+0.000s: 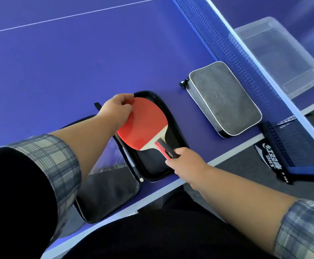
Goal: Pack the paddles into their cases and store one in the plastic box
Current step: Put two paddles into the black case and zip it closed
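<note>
A red-faced paddle (143, 124) lies over the open half of a black case (173, 128) near the table's front edge. My left hand (117, 107) pinches the far rim of the blade. My right hand (184, 159) grips the end of the black and red handle. The case's other half (107, 195) lies flat toward me, partly under my left forearm. A zipped grey case (225, 98) rests to the right, beside the net. A clear plastic box (283, 55) stands beyond the net, with nothing visible inside.
The blue table (59, 62) stretches away to the left and back. The net (232, 43) runs diagonally at the right, its clamp (309, 171) at the table's edge. Dark floor shows below the edge.
</note>
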A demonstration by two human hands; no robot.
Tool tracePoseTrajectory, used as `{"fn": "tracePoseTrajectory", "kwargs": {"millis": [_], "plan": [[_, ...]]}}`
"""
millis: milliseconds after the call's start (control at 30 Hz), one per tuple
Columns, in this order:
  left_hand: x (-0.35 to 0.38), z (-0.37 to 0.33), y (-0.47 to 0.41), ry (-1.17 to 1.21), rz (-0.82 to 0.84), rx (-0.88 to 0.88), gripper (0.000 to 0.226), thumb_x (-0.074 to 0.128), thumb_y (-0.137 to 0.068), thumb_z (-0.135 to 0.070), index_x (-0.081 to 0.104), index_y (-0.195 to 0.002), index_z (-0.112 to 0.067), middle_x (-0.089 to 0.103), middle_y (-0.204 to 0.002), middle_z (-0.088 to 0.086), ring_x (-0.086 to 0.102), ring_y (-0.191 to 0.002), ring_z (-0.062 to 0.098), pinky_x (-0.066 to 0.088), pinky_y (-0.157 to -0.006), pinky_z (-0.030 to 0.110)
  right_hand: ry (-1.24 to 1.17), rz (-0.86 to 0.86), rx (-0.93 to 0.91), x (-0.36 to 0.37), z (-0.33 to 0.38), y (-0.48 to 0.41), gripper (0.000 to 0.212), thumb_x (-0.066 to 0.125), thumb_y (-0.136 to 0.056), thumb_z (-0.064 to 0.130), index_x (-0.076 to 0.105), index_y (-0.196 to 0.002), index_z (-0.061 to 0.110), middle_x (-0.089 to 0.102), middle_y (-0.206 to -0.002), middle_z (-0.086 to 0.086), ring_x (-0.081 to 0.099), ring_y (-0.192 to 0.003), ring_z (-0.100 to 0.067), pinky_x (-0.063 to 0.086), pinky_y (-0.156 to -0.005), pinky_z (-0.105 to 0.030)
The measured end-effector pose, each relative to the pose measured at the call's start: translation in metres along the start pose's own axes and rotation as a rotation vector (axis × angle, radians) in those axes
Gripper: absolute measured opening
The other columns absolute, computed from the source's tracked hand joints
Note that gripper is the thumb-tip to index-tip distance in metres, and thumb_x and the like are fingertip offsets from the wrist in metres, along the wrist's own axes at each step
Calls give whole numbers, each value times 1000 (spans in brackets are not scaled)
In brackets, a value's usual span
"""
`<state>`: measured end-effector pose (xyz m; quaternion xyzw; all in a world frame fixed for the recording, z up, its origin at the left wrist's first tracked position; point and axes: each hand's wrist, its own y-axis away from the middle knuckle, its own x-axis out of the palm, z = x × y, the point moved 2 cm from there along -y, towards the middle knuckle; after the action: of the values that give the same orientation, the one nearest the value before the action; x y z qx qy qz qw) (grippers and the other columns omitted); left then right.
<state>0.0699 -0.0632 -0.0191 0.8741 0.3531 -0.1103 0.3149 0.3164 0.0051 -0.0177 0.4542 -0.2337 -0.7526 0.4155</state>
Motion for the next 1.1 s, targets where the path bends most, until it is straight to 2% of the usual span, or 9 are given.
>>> {"fn": "tracePoseTrajectory", "kwargs": {"millis": [133, 267, 533, 700, 767, 833, 933, 1000, 1100], "plan": [[8, -8, -9, 19, -4, -26, 51, 45, -79, -18, 62, -115, -50, 65, -104, -31, 62, -93, -4, 47, -80, 17, 90, 13, -34, 1, -2, -4, 18, 64, -85, 26, 59, -102, 22, 59, -75, 2, 55, -61, -19, 47, -54, -30], [12, -11, -15, 14, -32, -49, 52, 43, -83, -17, 61, -119, -49, 55, -97, -39, 55, -89, -11, 38, -68, 10, 354, 73, -141, -6, 2, -12, 28, 70, -87, 36, 55, -105, 21, 61, -84, 3, 61, -72, -18, 47, -59, -32], [22, 0, -15, -136, -41, -15, 56, 39, -87, -12, 58, -125, -48, 55, -105, -28, 55, -96, 5, 37, -71, 14, 786, 253, -282, -20, 25, -29, 40, 72, -82, 47, 41, -76, 22, 49, -74, 4, 45, -59, -13, 33, -52, -30], [12, 2, 6, -186, -90, 68, 53, 41, -88, -9, 59, -127, -40, 49, -119, -24, 48, -103, 1, 34, -79, 12, 1028, 284, -407, -27, 59, -37, 44, 63, -87, 51, 43, -66, 18, 44, -66, 4, 43, -56, -15, 31, -50, -29], [-4, 8, 20, -161, -179, 49, 50, 41, -89, -12, 59, -126, -40, 48, -121, -20, 53, -92, -1, 39, -75, 15, 1064, 262, -458, -27, 77, -38, 42, 58, -90, 53, 44, -71, 18, 43, -69, 5, 49, -66, -20, 31, -52, -29], [-28, 20, 39, -133, -290, -18, 49, 40, -89, -13, 59, -126, -39, 50, -119, -14, 55, -67, -5, 39, -57, 9, 1061, 249, -527, -21, 98, -36, 40, 55, -92, 52, 44, -71, 20, 48, -71, 3, 52, -70, -24, 30, -50, -30], [-66, 46, 77, -67, -451, -137, 49, 40, -86, -13, 59, -125, -37, 57, -107, -6, 53, -46, 1, 39, -46, 16, 961, 305, -625, -4, 127, -26, 36, 53, -93, 53, 60, -100, 18, 63, -90, 0, 61, -84, -27, 49, -65, -35], [-91, 66, 108, -5, -570, -226, 51, 39, -83, -15, 59, -123, -40, 62, -101, -12, 54, -48, 2, 42, -51, 21, 886, 380, -669, 16, 145, -11, 51, 54, -93, 52, 50, -133, 20, 64, -102, 2, 62, -93, -25, 53, -80, -41], [-120, 105, 159, 103, -692, -375, 50, 38, -83, -20, 56, -122, -45, 61, -103, -30, 59, -55, 5, 47, -51, 23, 798, 501, -755, 59, 168, 17, 58, 53, -96, 44, 39, -148, 22, 65, -113, 4, 63, -100, -20, 52, -88, -40]]}}
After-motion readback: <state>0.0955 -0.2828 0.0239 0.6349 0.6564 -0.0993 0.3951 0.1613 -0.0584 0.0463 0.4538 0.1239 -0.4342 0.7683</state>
